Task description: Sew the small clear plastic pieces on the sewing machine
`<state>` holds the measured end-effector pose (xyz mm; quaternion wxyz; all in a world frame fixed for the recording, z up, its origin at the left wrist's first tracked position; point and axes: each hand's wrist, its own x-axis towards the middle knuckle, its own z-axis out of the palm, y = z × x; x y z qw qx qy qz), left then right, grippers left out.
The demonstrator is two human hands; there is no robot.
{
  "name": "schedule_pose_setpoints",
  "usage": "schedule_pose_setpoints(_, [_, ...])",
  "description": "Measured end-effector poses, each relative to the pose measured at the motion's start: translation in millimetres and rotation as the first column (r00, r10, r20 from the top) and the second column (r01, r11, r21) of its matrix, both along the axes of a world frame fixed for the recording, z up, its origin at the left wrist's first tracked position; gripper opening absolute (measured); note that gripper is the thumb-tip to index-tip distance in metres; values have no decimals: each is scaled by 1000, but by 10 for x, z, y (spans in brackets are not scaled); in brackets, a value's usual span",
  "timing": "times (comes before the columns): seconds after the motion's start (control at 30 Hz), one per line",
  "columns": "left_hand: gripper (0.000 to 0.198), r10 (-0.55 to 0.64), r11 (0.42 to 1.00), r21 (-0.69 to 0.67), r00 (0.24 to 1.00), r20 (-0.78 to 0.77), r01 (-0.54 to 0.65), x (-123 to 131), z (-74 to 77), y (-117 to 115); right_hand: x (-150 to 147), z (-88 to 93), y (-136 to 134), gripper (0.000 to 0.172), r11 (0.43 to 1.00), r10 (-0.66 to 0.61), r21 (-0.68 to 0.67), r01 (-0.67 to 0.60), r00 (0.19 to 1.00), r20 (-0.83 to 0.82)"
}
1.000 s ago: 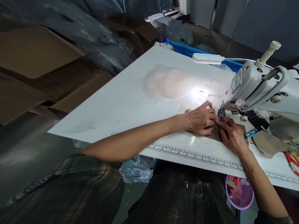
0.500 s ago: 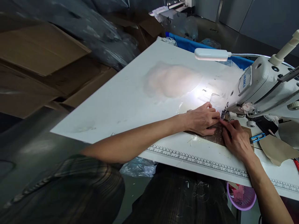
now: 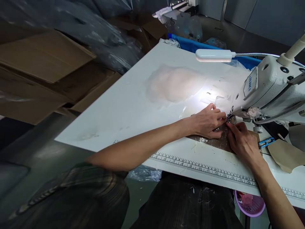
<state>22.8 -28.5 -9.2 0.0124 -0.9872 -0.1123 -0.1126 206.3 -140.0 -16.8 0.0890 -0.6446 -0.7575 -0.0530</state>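
Note:
My left hand (image 3: 207, 121) and my right hand (image 3: 241, 142) meet at the needle of a white sewing machine (image 3: 269, 89). Both hands have their fingers pinched together on a small, clear, glittery piece (image 3: 220, 138) that lies over a brown patch of the table. The left fingertips press right beside the presser foot (image 3: 230, 119). The right fingertips touch the piece just in front of it. A pale pink sheer pile (image 3: 172, 83) lies on the white table (image 3: 124, 108), to the far left of my hands.
A white gooseneck lamp (image 3: 213, 55) lights the needle area. A printed ruler (image 3: 205, 167) runs along the table's front edge. Blue snips (image 3: 266, 142) and tan fabric (image 3: 286, 156) lie at right. A purple basket (image 3: 251, 206) hangs below. Cardboard boxes (image 3: 47, 60) and plastic bags stand at left.
My view has shifted a little, so the machine sits further right in frame. Both hands have stayed pinched on the piece at the needle, with only small finger moves.

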Motion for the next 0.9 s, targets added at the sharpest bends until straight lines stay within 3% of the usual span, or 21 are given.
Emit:
schedule_pose_setpoints(0.17, [40, 14, 1000, 12, 1000, 7, -14, 6, -16, -3, 51, 1, -19, 40, 999, 35, 29, -33, 997, -70])
schedule_pose_setpoints(0.37, [45, 55, 997, 46, 998, -9, -54, 23, -27, -9, 149, 66, -56, 36, 998, 68, 26, -62, 927, -370])
schedule_pose_setpoints(0.5, [48, 79, 996, 39, 997, -20, -78, 34, -16, -13, 241, 121, 33, 44, 993, -96, -108, 46, 852, -515])
schedule_pose_setpoints(0.6, [49, 93, 995, 33, 995, -20, -93, 38, -11, -18, 270, 155, 83, 53, 957, -270, -255, 135, 732, -626])
schedule_pose_setpoints(0.7, [50, 104, 994, 33, 994, -23, -103, 41, -15, -28, 242, 191, 43, 56, 954, -296, -263, 146, 613, -733])
schedule_pose_setpoints(0.9, [49, 115, 993, 22, 993, 6, -115, 41, -41, -15, 191, 134, -112, 61, 934, -353, -260, 244, 519, -778])
